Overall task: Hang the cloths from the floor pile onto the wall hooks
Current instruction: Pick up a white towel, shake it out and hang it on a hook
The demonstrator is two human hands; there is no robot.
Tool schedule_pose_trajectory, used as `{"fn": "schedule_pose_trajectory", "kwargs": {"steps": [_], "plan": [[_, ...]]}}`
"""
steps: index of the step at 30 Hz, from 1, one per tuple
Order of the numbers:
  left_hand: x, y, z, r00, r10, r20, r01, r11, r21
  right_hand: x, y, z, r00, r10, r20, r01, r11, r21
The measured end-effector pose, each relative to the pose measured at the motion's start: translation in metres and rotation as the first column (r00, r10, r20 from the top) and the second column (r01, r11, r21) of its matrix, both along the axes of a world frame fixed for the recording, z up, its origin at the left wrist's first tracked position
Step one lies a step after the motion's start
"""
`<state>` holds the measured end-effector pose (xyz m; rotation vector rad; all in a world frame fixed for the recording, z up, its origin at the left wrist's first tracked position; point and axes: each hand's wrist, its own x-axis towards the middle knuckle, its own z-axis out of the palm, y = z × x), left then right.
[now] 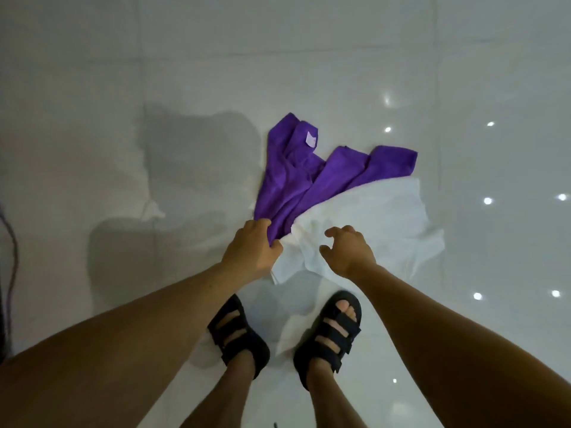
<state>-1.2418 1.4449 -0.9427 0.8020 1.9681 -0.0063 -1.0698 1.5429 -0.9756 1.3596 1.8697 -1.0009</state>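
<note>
Forearms (145, 329) reach down to the floor (309, 57), where the left hand (251, 248) grips the purple cloth (309, 177) by its near end and the right hand (347, 253) hovers loose-fingered over the white cloth (370, 217) beneath it.

The floor (92, 72) is glossy white tile with faint grout lines, and small spots of light shine on its right side. A white cloth (386, 217) lies crumpled on it near the middle, and a purple cloth (309, 177) lies in long folds across that cloth's far-left part, a pale label on its far end. A left sandal (238, 332) and a right sandal (330, 329), both black, stand on the tile, and a dark cable (12, 242) runs along the left edge.
</note>
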Motion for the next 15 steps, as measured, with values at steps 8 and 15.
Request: {"fn": "schedule_pose_trajectory", "kwargs": {"steps": [8, 15], "plan": [[0.0, -0.034, -0.073, 0.998, 0.051, 0.026, -0.051, 0.999, -0.004, -0.001, -0.026, -0.084, 0.98, 0.17, 0.102, -0.187, 0.961, 0.203], [-0.009, -0.009, 0.021, 0.993, 0.077, 0.086, -0.084, 0.993, 0.081, -0.007, 0.007, 0.032, 0.963, -0.174, -0.205, 0.21, 0.963, 0.17]]}}
